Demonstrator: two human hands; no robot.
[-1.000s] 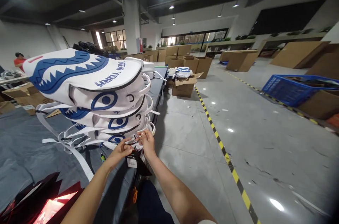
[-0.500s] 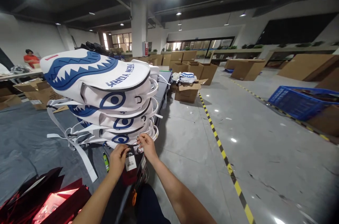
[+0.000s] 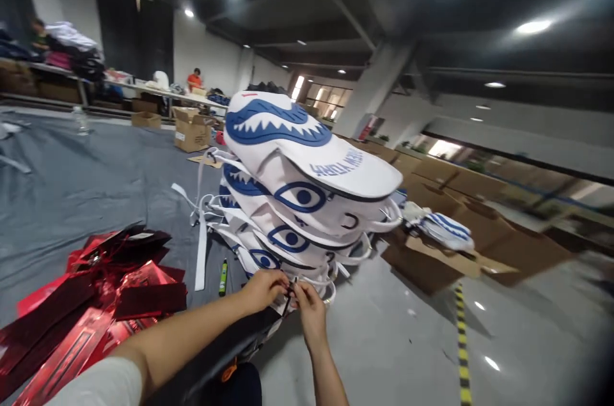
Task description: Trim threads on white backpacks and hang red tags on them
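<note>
A stack of white backpacks (image 3: 330, 192) with blue shark mouths, eyes and "NEW YORK" lettering stands at the table edge. Low at its front, my left hand (image 3: 261, 292) and my right hand (image 3: 311, 311) meet with fingertips pinched close together. Between them is a dark hang tag (image 3: 286, 305), turned nearly edge-on, and both hands seem to grip it or its thin string. The exact grip is too small to make out. A green pen-like tool (image 3: 223, 277) lies on the table left of my hands.
Shiny red and black hang tags (image 3: 151, 275) lie heaped on the grey-covered table (image 3: 119, 188) at left. Cardboard boxes (image 3: 190, 131) stand behind. To the right, another white-and-blue backpack (image 3: 446, 230) rests on an open carton (image 3: 422, 265). Yellow-black tape (image 3: 461, 335) marks the floor.
My view has swung left, so the stack appears farther right and the red tags show more. My hands have come closer together, and the tag's white label no longer faces me.
</note>
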